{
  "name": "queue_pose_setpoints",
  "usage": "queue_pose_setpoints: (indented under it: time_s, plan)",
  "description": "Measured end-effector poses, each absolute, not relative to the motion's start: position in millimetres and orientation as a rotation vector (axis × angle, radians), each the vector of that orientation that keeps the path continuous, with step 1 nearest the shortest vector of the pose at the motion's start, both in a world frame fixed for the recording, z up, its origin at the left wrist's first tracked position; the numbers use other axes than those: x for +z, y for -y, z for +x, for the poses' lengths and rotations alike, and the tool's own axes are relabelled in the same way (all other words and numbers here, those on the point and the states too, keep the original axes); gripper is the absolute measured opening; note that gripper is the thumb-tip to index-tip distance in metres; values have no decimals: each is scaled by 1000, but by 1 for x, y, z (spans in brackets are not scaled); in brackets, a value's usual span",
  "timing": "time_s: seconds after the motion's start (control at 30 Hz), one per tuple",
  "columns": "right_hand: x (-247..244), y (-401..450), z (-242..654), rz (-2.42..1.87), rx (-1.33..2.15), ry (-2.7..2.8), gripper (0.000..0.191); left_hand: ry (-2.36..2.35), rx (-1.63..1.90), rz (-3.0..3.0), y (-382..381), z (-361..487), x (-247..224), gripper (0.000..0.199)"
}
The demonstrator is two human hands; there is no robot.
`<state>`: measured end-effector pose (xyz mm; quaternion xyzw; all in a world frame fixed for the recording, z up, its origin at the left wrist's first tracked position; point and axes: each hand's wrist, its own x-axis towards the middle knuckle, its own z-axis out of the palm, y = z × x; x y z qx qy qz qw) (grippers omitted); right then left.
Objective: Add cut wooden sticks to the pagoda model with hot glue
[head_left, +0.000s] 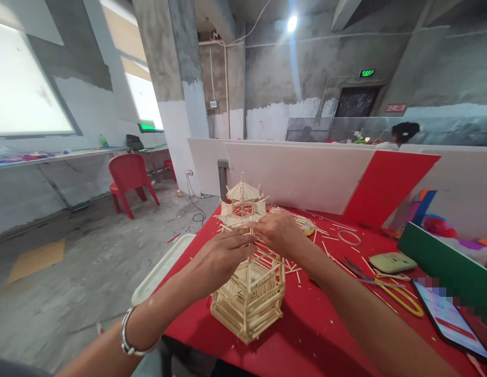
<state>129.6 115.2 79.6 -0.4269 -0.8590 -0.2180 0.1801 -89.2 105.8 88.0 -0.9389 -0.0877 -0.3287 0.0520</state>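
A hexagonal lattice structure of pale wooden sticks stands on the red tabletop. Behind and above it rises a stick-built pagoda top with a pointed roof and flared eaves. My left hand reaches in from the left, its fingers bent together over the upper rim of the lattice. From the right, my right hand meets it near the base of the pagoda top, fingers curled inward. Both sets of fingertips are close together at the sticks; what they pinch is too small to make out.
Loose sticks, a tape ring, yellow-handled scissors, a green pouch and a phone lie to the right. A green board and white partition border the table. A white tray is at left.
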Motion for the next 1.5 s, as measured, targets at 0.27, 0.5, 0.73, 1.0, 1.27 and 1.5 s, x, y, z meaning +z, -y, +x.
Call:
queue_pose_setpoints:
  time_s: [0.27,0.5,0.73,1.0,1.27,1.5]
  plan:
    - [75,-108,137,-1118,-647,2429,20,344,-940,-2928,-109,-92,83,39]
    - [77,-108,137,-1115,-627,2452,18,279,-982,-2935,-112,-90,82,38]
    - [75,-109,138,-1101,-637,2445,16,289,-1014,-2932,-113,-91,79,37]
    - [75,-109,137,-1105,-637,2436,17,288,-1032,-2916,-114,-91,77,35]
    - [73,-110,139,-1098,-621,2452,20,321,-1018,-2950,-113,-93,78,37]
    - [74,-110,139,-1123,-612,2458,20,311,-1008,-2956,-114,-92,78,38]
